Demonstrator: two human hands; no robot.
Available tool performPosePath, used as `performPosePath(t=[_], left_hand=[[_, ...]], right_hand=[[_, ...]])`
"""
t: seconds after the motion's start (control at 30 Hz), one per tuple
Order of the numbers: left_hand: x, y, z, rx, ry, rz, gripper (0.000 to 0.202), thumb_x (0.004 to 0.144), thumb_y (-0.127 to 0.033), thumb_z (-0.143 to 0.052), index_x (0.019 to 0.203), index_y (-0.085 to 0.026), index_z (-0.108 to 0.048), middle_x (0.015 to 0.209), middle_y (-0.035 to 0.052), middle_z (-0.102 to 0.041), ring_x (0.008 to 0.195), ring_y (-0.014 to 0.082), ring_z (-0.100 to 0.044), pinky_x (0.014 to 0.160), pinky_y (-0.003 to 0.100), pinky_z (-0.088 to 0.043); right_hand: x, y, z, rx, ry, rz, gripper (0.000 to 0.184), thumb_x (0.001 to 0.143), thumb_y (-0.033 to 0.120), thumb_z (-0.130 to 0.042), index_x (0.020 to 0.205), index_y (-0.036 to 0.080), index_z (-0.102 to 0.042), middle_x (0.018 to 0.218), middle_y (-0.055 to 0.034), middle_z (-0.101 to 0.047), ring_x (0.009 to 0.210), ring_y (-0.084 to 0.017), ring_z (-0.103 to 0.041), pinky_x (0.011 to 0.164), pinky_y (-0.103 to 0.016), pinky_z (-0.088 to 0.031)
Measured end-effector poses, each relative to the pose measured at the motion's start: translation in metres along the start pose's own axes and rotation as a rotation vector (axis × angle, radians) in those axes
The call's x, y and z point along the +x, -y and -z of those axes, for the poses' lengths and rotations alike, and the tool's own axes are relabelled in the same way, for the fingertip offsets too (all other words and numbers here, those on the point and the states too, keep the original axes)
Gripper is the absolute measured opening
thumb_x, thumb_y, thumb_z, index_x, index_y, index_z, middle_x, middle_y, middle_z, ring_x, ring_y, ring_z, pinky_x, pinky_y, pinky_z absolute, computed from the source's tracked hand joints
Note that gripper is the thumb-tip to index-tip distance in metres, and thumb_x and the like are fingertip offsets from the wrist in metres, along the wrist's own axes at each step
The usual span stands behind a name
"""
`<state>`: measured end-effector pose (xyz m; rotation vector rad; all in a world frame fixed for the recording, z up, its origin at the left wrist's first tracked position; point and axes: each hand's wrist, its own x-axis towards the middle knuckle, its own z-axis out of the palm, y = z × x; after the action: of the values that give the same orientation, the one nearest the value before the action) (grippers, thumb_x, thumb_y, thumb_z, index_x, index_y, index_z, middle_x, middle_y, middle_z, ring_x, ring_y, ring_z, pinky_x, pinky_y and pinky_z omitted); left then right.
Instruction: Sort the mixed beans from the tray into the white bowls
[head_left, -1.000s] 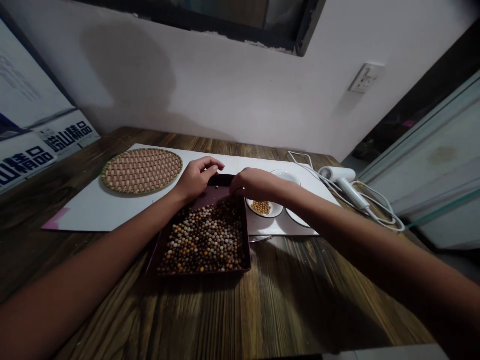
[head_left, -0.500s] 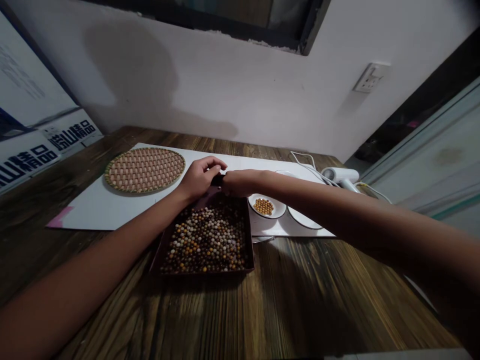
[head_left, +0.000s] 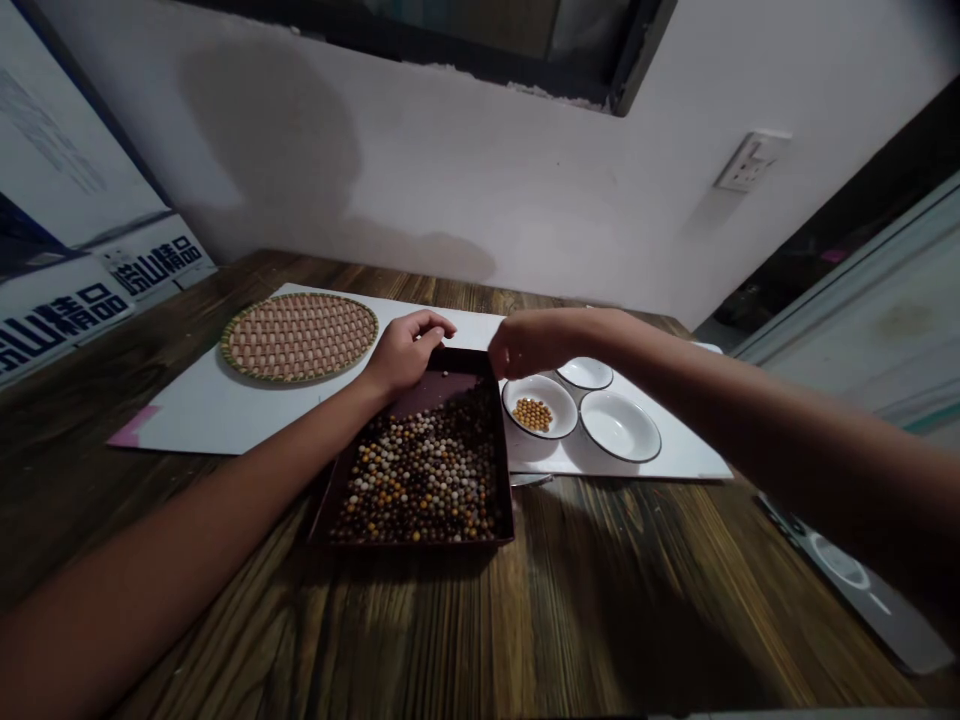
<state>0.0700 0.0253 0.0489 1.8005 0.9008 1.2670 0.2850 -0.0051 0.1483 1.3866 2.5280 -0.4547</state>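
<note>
A dark rectangular tray [head_left: 504, 480] full of small brown, cream and orange beads [head_left: 424, 480] lies on the wooden table. My left hand [head_left: 405, 350] rests curled on the tray's far left corner, gripping its rim. My right hand [head_left: 525, 345] hovers above the tray's far right corner with its fingers pinched together; what they hold is too small to make out. Just right of the tray stands a small white dish [head_left: 538, 395] with a few orange beads [head_left: 532, 413] in it.
Two more white dishes [head_left: 621, 425] [head_left: 585, 372] sit on a white sheet [head_left: 225, 410]. A round woven mat [head_left: 300, 336] lies at the left. A flat grey device [head_left: 862, 575] lies at the right table edge. A wall with a socket [head_left: 752, 160] is behind.
My right hand has lifted from the tray's far edge and moved right, toward the dish with orange beads. The left hand has stayed on the tray corner. The view has shifted right.
</note>
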Motion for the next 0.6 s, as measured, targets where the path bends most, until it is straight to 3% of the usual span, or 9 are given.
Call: performPosePath(t=[0.1, 0.2, 0.37, 0.6], left_hand=[[0.001, 0.002, -0.001, -0.007, -0.010, 0.001, 0.017, 0.087, -0.026, -0.058, 0.089, -0.017, -0.073, 0.092, 0.0053, -0.074, 0.077, 0.0171, -0.065, 0.077, 0.032, -0.053], [0.002, 0.003, -0.001, -0.007, -0.020, 0.001, 0.017, 0.087, -0.025, -0.058, 0.089, -0.018, -0.073, 0.092, 0.0052, -0.074, 0.076, 0.0168, -0.064, 0.075, 0.031, -0.053], [0.003, 0.001, 0.000, 0.009, -0.032, 0.018, 0.016, 0.086, -0.025, -0.058, 0.088, -0.018, -0.073, 0.090, 0.0048, -0.074, 0.074, 0.0167, -0.064, 0.073, 0.031, -0.053], [0.001, -0.003, 0.000, 0.035, -0.028, 0.034, 0.016, 0.086, -0.025, -0.058, 0.087, -0.018, -0.073, 0.089, 0.0045, -0.074, 0.074, 0.0172, -0.063, 0.075, 0.032, -0.052]], right_hand=[[-0.016, -0.021, -0.007, -0.025, 0.148, -0.047, 0.028, 0.077, 0.000, -0.072, 0.090, 0.023, -0.083, 0.084, -0.0028, -0.078, 0.069, -0.015, -0.063, 0.069, -0.031, -0.044], [-0.025, -0.028, -0.018, -0.021, 0.147, -0.033, 0.027, 0.078, 0.002, -0.074, 0.093, 0.023, -0.083, 0.088, -0.0031, -0.079, 0.072, -0.015, -0.066, 0.071, -0.030, -0.045], [-0.012, -0.007, -0.034, 0.069, -0.189, 0.193, 0.028, 0.086, 0.006, -0.066, 0.106, 0.018, -0.082, 0.103, -0.0056, -0.081, 0.087, -0.015, -0.069, 0.079, -0.027, -0.047], [0.019, 0.026, -0.041, -0.130, -0.083, 0.155, 0.030, 0.082, 0.003, -0.063, 0.097, 0.016, -0.084, 0.090, -0.0067, -0.080, 0.069, -0.012, -0.059, 0.068, -0.026, -0.040]])
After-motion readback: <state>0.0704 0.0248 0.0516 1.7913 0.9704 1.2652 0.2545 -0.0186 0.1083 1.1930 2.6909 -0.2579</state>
